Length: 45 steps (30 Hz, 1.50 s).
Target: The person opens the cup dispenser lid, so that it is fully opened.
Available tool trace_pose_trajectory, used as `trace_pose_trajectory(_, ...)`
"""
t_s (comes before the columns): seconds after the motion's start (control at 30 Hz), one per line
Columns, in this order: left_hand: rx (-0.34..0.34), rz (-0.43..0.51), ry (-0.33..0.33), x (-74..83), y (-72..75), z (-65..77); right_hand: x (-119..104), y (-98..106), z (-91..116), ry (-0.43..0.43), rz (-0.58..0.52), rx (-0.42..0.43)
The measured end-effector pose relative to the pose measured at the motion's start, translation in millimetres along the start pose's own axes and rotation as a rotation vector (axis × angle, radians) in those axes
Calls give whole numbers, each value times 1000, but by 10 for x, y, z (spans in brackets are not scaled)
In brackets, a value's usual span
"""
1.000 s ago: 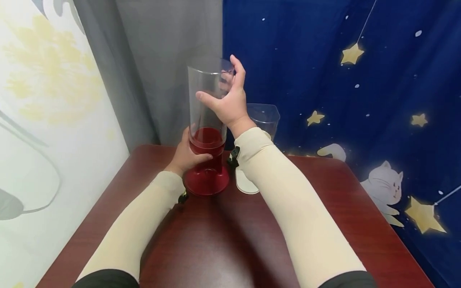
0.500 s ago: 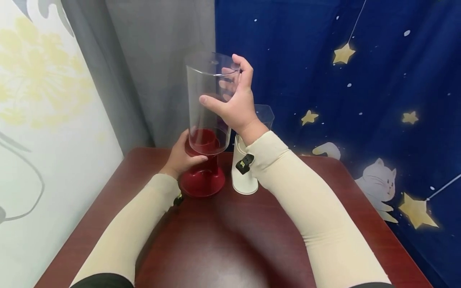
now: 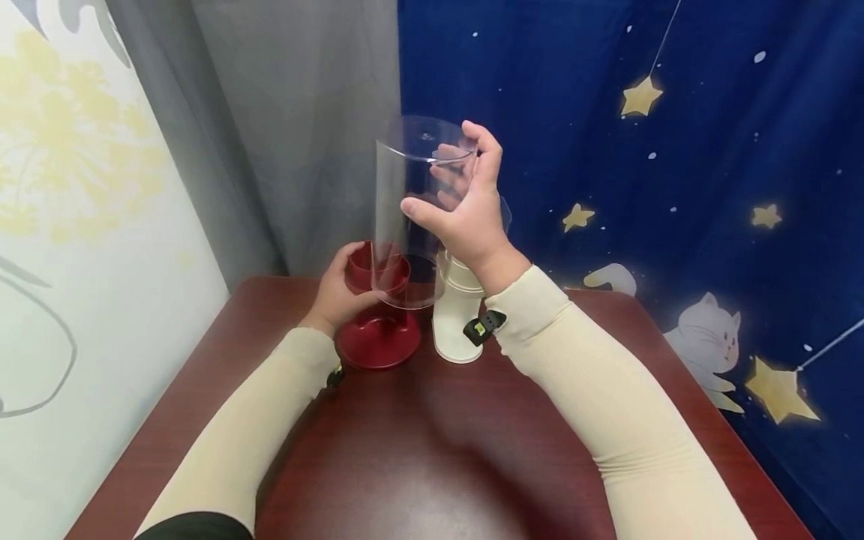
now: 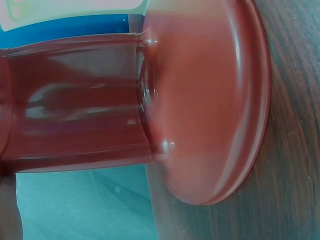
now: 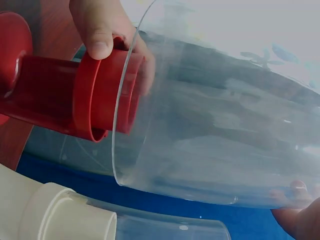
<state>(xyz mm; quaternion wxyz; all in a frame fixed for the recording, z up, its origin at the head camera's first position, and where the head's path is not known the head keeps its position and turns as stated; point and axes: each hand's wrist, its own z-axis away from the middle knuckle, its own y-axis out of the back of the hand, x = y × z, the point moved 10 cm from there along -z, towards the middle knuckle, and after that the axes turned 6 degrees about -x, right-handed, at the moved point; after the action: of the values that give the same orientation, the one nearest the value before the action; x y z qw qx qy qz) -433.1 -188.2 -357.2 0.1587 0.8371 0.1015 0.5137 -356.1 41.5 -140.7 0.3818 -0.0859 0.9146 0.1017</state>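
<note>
A red plastic stand (image 3: pixel 379 343) with a round foot and a ring-shaped collar is upright on the table. My left hand (image 3: pixel 334 298) grips it at the collar, thumb in front. Its foot and column (image 4: pixel 190 110) fill the left wrist view. My right hand (image 3: pixel 469 214) holds a large transparent cylinder (image 3: pixel 393 199) near its upper rim, thumb on the near side and fingers behind. The cylinder is raised, its lower rim overlapping the red collar in the head view. In the right wrist view, the red collar (image 5: pixel 107 95) lies at the cylinder's open end.
A white stand (image 3: pixel 454 330) is just right of the red one, its transparent top partly hidden behind my right hand. Both are on the dark red-brown table (image 3: pixel 378 442). Behind them hang a grey curtain (image 3: pixel 304 135) and a blue star-patterned curtain (image 3: pixel 560 112).
The transparent cylinder has come off the red collar and moved right with my right hand. My left hand has stayed on the red stand. More of the white stand now shows.
</note>
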Motion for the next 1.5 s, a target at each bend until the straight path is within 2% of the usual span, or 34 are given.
trace_pose_trajectory(0.2, -13, -34, 1, 12, 2, 12, -56, 81, 105, 19, 4, -2)
trace_pose_trajectory(0.37, -6, -56, -48, 34, 7, 5, -97, 122, 204, 40, -17, -5)
trace_pose_trajectory(0.53, -14, -47, -40, 12, -14, 16, -108, 211, 329, 39, -21, -2)
trace_pose_trajectory(1.0, 3, -44, -65, 48, -8, 34, 22, 474, 614, 1, -36, 22)
trace_pose_trajectory(1.23, 2, -27, -55, 43, -26, 47, 61, 570, 724, 6, -40, 28)
trace_pose_trajectory(1.37, -6, -11, -49, 100, -43, 59, 111, 617, 789, 3, -45, 26)
trace_pose_trajectory(1.5, -16, -11, -41, 298, -45, 115, 171, 664, 854, -1, -55, 25)
